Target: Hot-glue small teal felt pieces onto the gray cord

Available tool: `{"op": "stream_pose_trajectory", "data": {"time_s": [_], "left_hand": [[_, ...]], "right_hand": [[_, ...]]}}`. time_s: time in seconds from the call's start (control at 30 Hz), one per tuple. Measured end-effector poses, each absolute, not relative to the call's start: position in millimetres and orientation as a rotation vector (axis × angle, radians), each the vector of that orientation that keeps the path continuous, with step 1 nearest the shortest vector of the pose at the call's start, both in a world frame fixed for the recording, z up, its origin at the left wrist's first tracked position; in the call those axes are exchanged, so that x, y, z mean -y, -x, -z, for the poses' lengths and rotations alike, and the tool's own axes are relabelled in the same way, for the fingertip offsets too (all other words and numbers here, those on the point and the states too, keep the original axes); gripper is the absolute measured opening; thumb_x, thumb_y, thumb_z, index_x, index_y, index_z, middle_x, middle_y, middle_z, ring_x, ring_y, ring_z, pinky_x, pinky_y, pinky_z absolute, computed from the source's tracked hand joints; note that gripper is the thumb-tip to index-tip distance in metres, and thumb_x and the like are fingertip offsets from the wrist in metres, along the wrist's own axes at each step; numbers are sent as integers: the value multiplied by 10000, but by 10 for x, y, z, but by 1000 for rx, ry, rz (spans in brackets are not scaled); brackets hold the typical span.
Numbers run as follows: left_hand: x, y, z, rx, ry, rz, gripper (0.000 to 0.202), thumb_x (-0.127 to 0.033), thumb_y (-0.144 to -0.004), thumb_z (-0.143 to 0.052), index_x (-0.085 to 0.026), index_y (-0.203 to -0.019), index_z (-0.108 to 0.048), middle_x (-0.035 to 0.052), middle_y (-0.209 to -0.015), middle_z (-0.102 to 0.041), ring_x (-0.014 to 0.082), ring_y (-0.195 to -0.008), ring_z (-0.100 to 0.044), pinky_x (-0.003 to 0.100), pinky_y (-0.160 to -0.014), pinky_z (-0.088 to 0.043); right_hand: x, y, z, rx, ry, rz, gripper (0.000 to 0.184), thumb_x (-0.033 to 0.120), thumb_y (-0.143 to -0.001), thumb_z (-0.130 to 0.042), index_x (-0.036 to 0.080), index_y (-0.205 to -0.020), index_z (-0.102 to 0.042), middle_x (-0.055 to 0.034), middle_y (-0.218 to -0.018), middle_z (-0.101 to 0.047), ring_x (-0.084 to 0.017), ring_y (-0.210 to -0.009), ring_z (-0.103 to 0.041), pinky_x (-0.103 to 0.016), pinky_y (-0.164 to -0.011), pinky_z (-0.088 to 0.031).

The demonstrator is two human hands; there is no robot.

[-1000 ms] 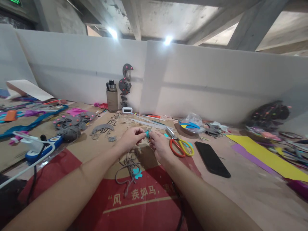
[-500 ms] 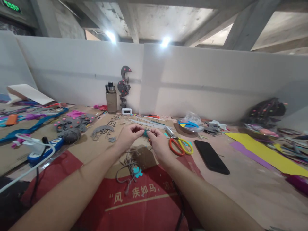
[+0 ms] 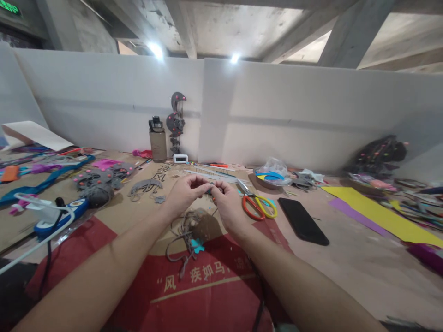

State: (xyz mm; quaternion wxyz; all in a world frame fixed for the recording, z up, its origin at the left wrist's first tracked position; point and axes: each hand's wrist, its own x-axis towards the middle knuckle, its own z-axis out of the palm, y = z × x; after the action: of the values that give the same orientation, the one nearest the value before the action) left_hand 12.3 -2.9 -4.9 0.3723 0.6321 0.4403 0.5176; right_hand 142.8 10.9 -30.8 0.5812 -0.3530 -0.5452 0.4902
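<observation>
My left hand (image 3: 185,192) and my right hand (image 3: 226,203) meet above the middle of the table, fingertips pinched together on a small teal piece (image 3: 209,188) that is mostly hidden between them. Both hands are closed. Below them on the cardboard lies a tangle of grey cord (image 3: 182,235) with a teal cut-out (image 3: 197,246) beside it. Red- and yellow-handled scissors (image 3: 258,205) lie just right of my right hand.
A black phone (image 3: 302,221) lies right of the scissors. Yellow and purple foam sheets (image 3: 377,214) spread at the right. A water bottle (image 3: 158,140) and a small white clock (image 3: 180,158) stand by the back wall. A blue power strip (image 3: 57,216) and grey cut-outs (image 3: 100,180) sit at left.
My hands have drawn closer together and their fingers now cover most of the teal piece. The camera view shifted slightly right and down.
</observation>
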Motion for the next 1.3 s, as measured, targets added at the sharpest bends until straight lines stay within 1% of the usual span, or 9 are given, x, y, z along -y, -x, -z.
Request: {"op": "stream_pose_trajectory", "data": {"time_s": [0.13,0.2,0.3,0.4,0.5,0.63,0.77,1.03,1.3], "left_hand": [[31,-116,61,-1140,-1563,-1323,246,-385,-733,-636,-153,-810,-659,-18,-499,-546,63,-413,-412,192,-393,-270],[28,-110,61,-1125,-1539,-1314,242,-373,-729,-644,-149,-822,-657,-1,-540,-584,80,-433,-486,187,-377,-294],[16,-104,62,-1100,-1514,-1345,241,-357,-714,-660,-139,-814,-647,36,-667,-644,134,-548,-610,198,-396,-386],[-7,-91,71,-1090,-1488,-1390,251,-361,-713,-664,-128,-803,-636,45,-677,-648,152,-585,-633,212,-425,-439],[-32,-73,83,-1085,-1472,-1422,248,-362,-722,-658,-127,-793,-620,34,-643,-636,142,-566,-625,207,-424,-443],[-43,-72,94,-1097,-1470,-1407,240,-357,-732,-651,-129,-790,-602,27,-586,-629,126,-512,-600,207,-428,-443],[-27,-106,99,-1080,-1455,-1389,250,-356,-726,-659,-124,-799,-602,29,-570,-627,126,-503,-597,210,-439,-452],[-1,-136,59,-975,-1416,-1337,223,-288,-704,-674,-121,-849,-644,28,-662,-639,115,-557,-611,200,-465,-458],[8,-103,55,-1091,-1462,-1318,192,-304,-698,-663,-141,-782,-604,-7,-578,-584,81,-453,-539,163,-350,-296]], "right_hand": [[-85,-1430,279,1255,814,-1174,191,360,-696,-612,185,-733,-546,66,-547,-429,-72,-486,-301,-219,-469,-245],[-88,-1428,281,1252,813,-1179,198,365,-701,-615,183,-747,-555,61,-549,-436,-71,-487,-308,-216,-465,-244],[-103,-1420,305,1259,819,-1191,215,375,-706,-618,179,-782,-574,54,-567,-452,-71,-491,-320,-216,-464,-250],[-114,-1411,332,1280,819,-1182,239,367,-714,-618,185,-865,-587,57,-600,-456,-73,-508,-341,-212,-479,-279],[-121,-1408,342,1281,822,-1136,284,351,-717,-620,204,-952,-559,63,-631,-463,-79,-542,-383,-208,-508,-316],[-133,-1418,326,1325,823,-1103,219,365,-717,-608,185,-839,-580,41,-653,-508,-87,-569,-410,-217,-532,-338],[-139,-1441,299,1348,826,-1055,231,399,-709,-602,173,-749,-580,48,-590,-485,-86,-529,-371,-225,-519,-321],[-112,-1475,243,1401,872,-951,217,387,-724,-569,171,-711,-548,53,-569,-452,-83,-515,-364,-218,-492,-304],[-26,-1456,192,1475,904,-903,224,380,-757,-530,163,-705,-547,42,-586,-455,-87,-525,-352,-224,-500,-301]]}}
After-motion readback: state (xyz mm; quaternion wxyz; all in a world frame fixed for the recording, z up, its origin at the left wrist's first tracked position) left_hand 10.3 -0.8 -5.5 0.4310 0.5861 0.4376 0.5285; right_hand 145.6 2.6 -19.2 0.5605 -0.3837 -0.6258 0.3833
